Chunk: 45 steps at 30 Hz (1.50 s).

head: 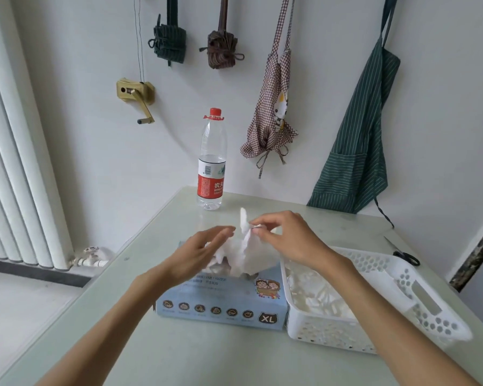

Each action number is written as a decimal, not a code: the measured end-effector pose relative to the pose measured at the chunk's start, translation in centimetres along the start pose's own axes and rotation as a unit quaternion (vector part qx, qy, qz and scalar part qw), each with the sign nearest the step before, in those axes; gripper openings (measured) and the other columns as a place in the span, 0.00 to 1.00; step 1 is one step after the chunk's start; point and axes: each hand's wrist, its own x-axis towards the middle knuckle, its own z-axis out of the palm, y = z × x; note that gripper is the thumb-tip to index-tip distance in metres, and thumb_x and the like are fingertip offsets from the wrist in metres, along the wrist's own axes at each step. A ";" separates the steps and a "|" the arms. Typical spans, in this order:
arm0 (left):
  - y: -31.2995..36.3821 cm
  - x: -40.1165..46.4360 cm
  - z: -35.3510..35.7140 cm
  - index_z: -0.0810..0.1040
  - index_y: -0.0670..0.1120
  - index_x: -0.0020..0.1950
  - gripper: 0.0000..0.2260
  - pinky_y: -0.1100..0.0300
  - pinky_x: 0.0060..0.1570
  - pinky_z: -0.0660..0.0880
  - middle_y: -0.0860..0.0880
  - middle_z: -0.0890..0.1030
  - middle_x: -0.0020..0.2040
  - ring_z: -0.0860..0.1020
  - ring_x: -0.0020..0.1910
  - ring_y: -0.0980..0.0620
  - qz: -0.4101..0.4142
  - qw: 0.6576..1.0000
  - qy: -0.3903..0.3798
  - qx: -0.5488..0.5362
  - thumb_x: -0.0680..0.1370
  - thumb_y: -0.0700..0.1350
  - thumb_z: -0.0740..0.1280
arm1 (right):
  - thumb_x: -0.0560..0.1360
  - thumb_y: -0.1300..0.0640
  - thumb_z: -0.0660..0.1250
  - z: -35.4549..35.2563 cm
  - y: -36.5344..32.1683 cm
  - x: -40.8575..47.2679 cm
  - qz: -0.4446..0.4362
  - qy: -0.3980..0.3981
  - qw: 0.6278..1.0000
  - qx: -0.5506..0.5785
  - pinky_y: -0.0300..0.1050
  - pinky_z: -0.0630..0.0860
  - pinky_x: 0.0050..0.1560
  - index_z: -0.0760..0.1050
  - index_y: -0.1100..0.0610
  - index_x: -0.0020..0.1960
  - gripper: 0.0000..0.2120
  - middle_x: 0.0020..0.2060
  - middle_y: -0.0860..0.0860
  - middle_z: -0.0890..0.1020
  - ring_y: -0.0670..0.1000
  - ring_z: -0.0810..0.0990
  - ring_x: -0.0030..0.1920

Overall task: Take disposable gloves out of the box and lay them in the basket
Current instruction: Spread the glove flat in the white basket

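Above the glove box, right hand pinches a glove; left hand hovers open. Clinging gloves may drag extras out.

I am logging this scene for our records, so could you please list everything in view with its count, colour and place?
glove box: one, light blue, on the table in front of the person, left of the basket
glove: one, translucent white, sticking up out of the box
basket: one, white, perforated, right of the box, gloves inside
water bottle: one, clear with a red cap and label, far side of the table
scissors: one pair, black handles, right edge of the table
aprons: four, green or brown, on the wall, two rolled up
table: one, pale green
left hand: one, beside the glove
right hand: one, pinches the glove
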 end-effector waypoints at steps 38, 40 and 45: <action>5.8 6.0 6.9 0.81 0.47 0.52 0.09 0.61 0.44 0.75 0.50 0.82 0.46 0.79 0.43 0.54 0.066 0.986 -0.136 0.064 0.77 0.50 0.67 | 0.74 0.59 0.71 -6.7 7.2 -7.6 0.107 0.006 0.969 0.224 0.33 0.75 0.45 0.82 0.52 0.49 0.06 0.42 0.51 0.85 0.46 0.83 0.44; 6.5 6.7 6.5 0.83 0.49 0.47 0.04 0.58 0.44 0.74 0.52 0.83 0.44 0.78 0.44 0.50 0.097 0.986 -0.111 0.079 0.75 0.47 0.70 | 0.73 0.61 0.72 -7.4 7.9 -8.1 0.129 -0.023 0.970 0.203 0.33 0.76 0.47 0.83 0.50 0.50 0.08 0.43 0.48 0.86 0.45 0.83 0.44; 8.3 7.7 5.5 0.83 0.54 0.43 0.01 0.66 0.37 0.67 0.60 0.81 0.37 0.71 0.34 0.59 0.118 0.986 -0.092 0.080 0.72 0.49 0.73 | 0.74 0.50 0.69 -9.3 9.1 -9.4 0.171 0.064 0.965 0.190 0.33 0.72 0.48 0.83 0.51 0.46 0.06 0.41 0.43 0.85 0.39 0.81 0.46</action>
